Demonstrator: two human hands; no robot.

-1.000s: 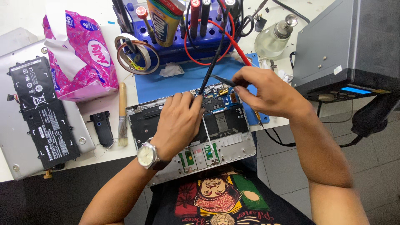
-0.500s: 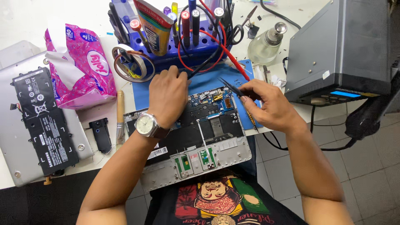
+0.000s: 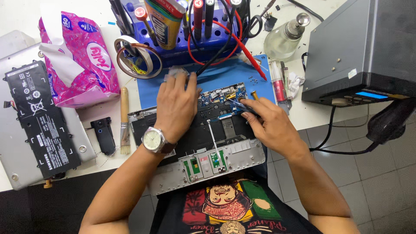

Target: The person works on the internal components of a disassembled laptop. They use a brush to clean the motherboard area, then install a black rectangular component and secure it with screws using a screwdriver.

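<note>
Fingers, right hand (image 3: pixel 271 125): drawn narrow, thumb and forefinger pinched on slim metal tweezers (image 3: pixel 236 104) whose tips rest at the blue circuit board (image 3: pixel 219 97); whether the tips hold a screw or part is too small to tell.

Fingers, left hand (image 3: pixel 175 106): loosely spread and laid flat, palm down, pressing on the far left part of the opened laptop chassis (image 3: pixel 208 151); fingertips reach a small grey piece at the edge of the blue work mat (image 3: pixel 216 76). Nothing gripped. Wristwatch (image 3: pixel 151 139) on this wrist.

Item in work: laptop chassis, bottom cover off, lying at the table's near edge in front of the person, partly on the mat.

Done, by appearance: black battery pack (image 3: pixel 41 121) already out, lying on the grey cover panel (image 3: pixel 15 173) well to the left; a small black part (image 3: pixel 103 134) set apart beside a brush (image 3: pixel 125 125); tiny screws loose on the mat.

Left, by appearance: board still seated in the chassis; ribbon cable and trackpad section (image 3: pixel 208 162) still in place.

Nearby: blue tool rack (image 3: pixel 190 41), tape rolls (image 3: pixel 136 58), pink tissue pack (image 3: pixel 80 63), glass dispenser bottle (image 3: pixel 286 37), grey bench unit (image 3: pixel 359 52).
</note>
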